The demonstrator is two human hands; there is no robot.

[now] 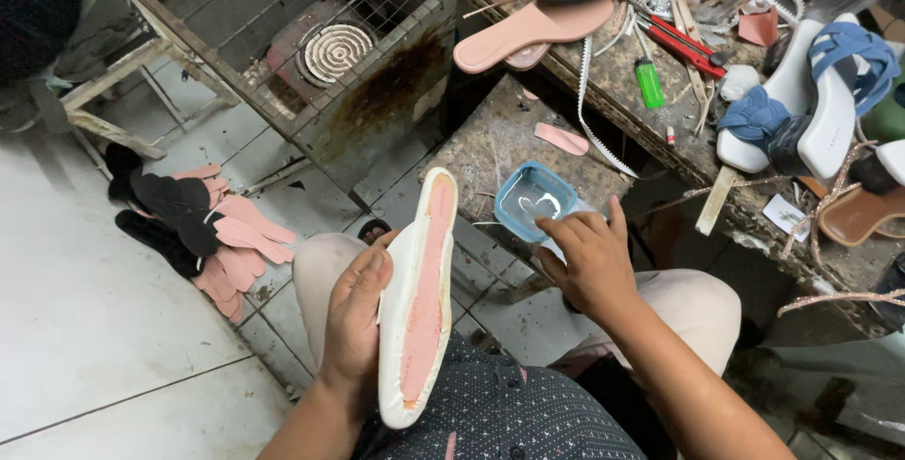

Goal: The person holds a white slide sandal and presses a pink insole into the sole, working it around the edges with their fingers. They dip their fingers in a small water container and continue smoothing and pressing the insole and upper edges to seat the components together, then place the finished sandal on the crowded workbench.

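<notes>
Sole (418,300) sits nearest, held upright on edge over the lap, at about six o'clock in the view: a white sole with a pink strip running down its middle, toe end pointing to twelve. Left hand (353,323) has its grip closed around the sole's left edge, thumb lying along the white rim. That hold looks sound; keeping the thumb off the pink strip would, I judge, leave the whole strip free to be worked.

Right hand (594,262) is just right of the sole, at about four o'clock from its toe, fingers bent and bunched at the near corner of a small blue tub (533,201). Its grip is narrow; whether it pinches a brush or only touches the tub's rim, I cannot tell. The tub holds a clear liquid, glue by its look, and stands on the near edge of the stained tabletop (490,139). Taking only a little from it and wiping off excess on the rim would, I judge, keep drips off the lap.

Farther off, at one to two o'clock, lie a green lighter (649,83), red cutters (683,45), and blue-strapped sandals (811,92). At twelve lies a pink insole (533,31). At nine o'clock, pink and black cut-outs (203,234) lie heaped on the floor, and a wire cage with a coil heater (337,50) stands at eleven.
</notes>
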